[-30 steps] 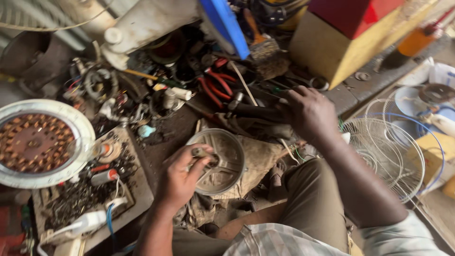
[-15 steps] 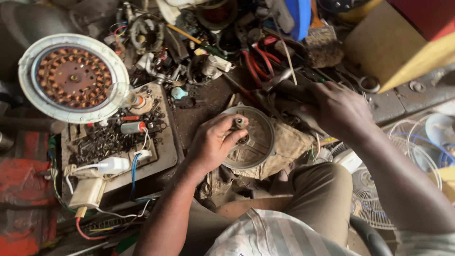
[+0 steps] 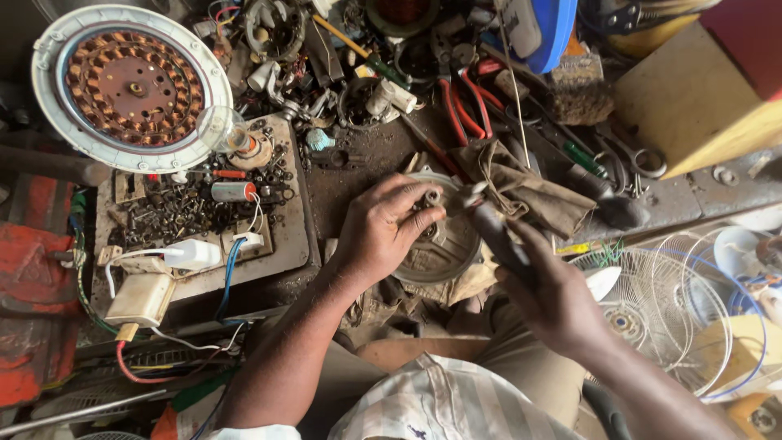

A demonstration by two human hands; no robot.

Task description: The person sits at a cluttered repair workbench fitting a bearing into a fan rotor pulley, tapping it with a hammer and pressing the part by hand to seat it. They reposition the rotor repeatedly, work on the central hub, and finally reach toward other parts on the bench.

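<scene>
Right hand [image 3: 554, 297] now brings dark tool [image 3: 497, 236] to motor housing [image 3: 444, 244].

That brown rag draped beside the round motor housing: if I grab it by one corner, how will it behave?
The brown rag lies creased and slumped over the clutter, so it would likely hang limp and unfold rather than lift as one piece. It looks thin, so probably light. One edge lies against the motor housing, near the left hand, and may drag.

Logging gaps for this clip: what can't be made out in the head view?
- Centre of the round metal motor cover: hidden by the left hand.
- Dark tool in the right hand: tip blurred; kind unclear.
- Wire fan guard: partly hidden by the right forearm.
</scene>
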